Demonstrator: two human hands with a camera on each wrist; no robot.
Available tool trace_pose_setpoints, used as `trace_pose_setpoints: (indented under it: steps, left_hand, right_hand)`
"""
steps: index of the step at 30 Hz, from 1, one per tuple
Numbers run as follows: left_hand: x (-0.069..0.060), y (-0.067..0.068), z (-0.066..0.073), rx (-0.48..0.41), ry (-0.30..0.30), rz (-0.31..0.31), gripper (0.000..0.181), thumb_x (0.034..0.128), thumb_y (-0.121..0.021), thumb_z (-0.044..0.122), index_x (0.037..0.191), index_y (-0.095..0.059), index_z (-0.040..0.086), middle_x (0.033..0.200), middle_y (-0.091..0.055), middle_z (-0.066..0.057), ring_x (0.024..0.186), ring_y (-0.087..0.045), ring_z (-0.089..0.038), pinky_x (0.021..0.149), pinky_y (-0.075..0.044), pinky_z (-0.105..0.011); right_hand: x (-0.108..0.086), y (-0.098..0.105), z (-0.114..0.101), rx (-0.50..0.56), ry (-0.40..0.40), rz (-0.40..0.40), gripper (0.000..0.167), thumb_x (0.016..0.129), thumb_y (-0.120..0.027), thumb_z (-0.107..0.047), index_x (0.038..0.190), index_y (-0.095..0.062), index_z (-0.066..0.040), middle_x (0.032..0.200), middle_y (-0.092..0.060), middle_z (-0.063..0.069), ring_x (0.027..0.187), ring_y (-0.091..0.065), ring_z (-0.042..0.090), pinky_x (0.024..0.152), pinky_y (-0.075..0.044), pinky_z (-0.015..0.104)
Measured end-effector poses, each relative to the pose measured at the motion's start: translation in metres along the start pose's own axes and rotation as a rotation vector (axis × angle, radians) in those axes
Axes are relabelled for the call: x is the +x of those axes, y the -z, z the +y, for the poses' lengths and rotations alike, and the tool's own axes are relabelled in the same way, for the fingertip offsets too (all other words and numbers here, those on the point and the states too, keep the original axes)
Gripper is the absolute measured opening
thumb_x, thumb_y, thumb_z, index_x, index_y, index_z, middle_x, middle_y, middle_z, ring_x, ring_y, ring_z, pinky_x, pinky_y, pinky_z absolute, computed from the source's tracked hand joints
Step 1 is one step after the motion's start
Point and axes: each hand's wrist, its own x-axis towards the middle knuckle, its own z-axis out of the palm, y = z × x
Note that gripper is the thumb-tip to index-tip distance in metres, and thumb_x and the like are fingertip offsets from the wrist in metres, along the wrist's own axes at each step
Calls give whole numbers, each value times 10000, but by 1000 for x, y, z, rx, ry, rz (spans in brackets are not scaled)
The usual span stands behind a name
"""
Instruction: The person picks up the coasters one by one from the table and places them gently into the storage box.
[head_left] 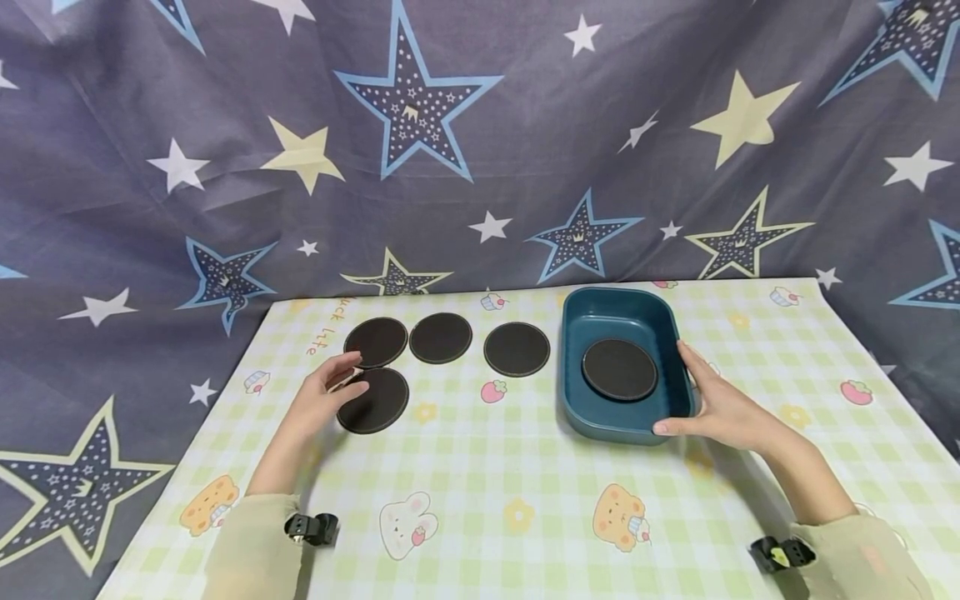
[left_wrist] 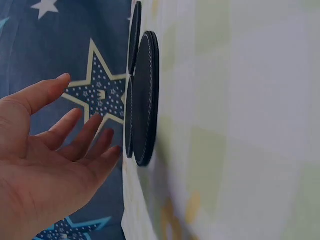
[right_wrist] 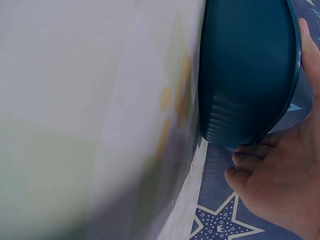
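Observation:
Round black coasters with pale stitched edges lie flat on the tablecloth in the head view. My left hand (head_left: 330, 396) hovers over the front-left coaster (head_left: 378, 404), thumb and fingers apart, gripping nothing. Edge-on in the left wrist view, that coaster (left_wrist: 144, 100) looks more than one layer thick. Behind it lies another coaster (head_left: 377, 340). To the right, a deep teal rectangular container (head_left: 600, 427) holds one black coaster (head_left: 619, 370) flat on its bottom. My right hand (head_left: 716, 408) grips the container's near right corner, thumb at the front rim and fingers along the right wall.
Two more coasters, one left (head_left: 441, 338) and one right (head_left: 517, 349), lie in the back row between the left hand and the container. A green-checked tablecloth (head_left: 480, 500) covers the table. A dark star-patterned curtain (head_left: 480, 200) hangs behind its far edge.

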Motion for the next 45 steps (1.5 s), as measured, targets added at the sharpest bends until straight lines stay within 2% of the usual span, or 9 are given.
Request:
trace_pose_setpoints:
  steps: [9,18,29,40,45]
  left_hand:
    - [-3,7,-15,20,50,-12,645,974,-617,132,1519,-318,-41,1572,-334,-272,1480,-277,-453,1226,-259,-581]
    - [-3,8,-26,4,69,-18,691,953,-646,120,1517,-295,-71,1566,-324,-293,1472,-287,-452,1252,-214,-558]
    - [-4,9,-31,-9,81,-55,731,935,-656,70,1522,-253,-98,1540,-326,-332,1444,-323,-458,1240,-247,-537]
    - [-5,10,-39,-66,22,-127,850,855,-712,-20,1519,-194,-133,1554,-264,-351,1480,-223,-485,1239,-178,-550]
    - [-5,9,-40,-33,6,-136,891,831,-731,-33,1518,-174,-144,1566,-226,-360,1485,-182,-504,1238,-156,-571]
  right_hand:
    - [0,0,0,2,3,-1,1269,780,-844,-349,1594,80,-39,1655,21,278,1494,-60,547,1111,-189,780]
    - [0,0,-1,10,5,1,1271,778,-846,-343,1593,81,-36,1653,22,282,1496,-52,545,1115,-181,779]
    - [0,0,0,14,12,1,1271,779,-846,-333,1592,84,-35,1653,25,282,1495,-49,547,1114,-182,780]
    - [0,0,0,3,15,3,1269,780,-844,-339,1592,82,-33,1650,22,289,1492,-60,551,1112,-190,777]
    - [0,0,0,-3,8,2,1269,781,-842,-345,1593,84,-39,1650,20,288,1491,-62,552,1111,-190,778]
